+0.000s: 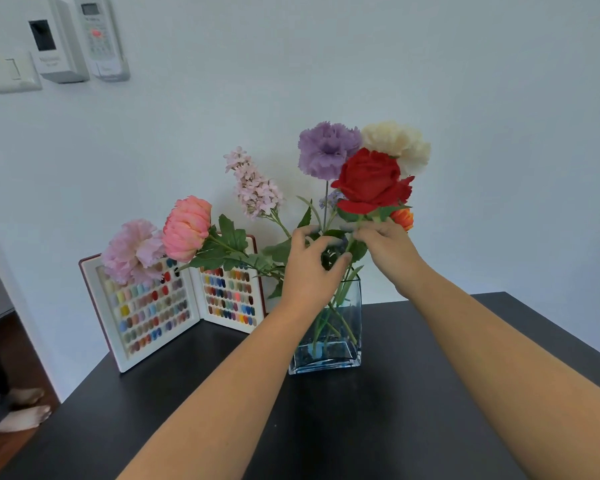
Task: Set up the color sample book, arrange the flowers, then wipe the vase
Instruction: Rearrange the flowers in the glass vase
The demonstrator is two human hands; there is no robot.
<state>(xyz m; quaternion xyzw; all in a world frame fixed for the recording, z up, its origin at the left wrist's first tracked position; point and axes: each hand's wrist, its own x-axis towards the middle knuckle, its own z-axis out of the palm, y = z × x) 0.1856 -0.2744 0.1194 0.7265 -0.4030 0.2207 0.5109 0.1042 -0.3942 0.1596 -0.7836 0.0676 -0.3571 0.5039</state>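
The black table (430, 393) fills the near part of the scene and reaches to the pale wall. On its far left side the color sample book (146, 313) stands open and upright against the wall, so I judge that step as done. To the right of it, near the middle, stands the square glass vase (347, 348), with the flowers (326, 150) rising from it.

The pink blooms lean far out to the left and partly cover the book. The purple, cream and red heads crowd together at the upper right. The step in hand looks like the arranging.

The left hand (309, 268) is just above the vase mouth, its fingers curled around the bundle of stems. The right hand (388, 251) pinches the stem of the red rose (371, 181) just under its head.

To do this well, I think the left hand should keep the bundle steady while the right moves one stem at a time. The heavy pink heads pull to the left, so the vase could tip; raising them would also uncover the book. No cloth for wiping is visible.
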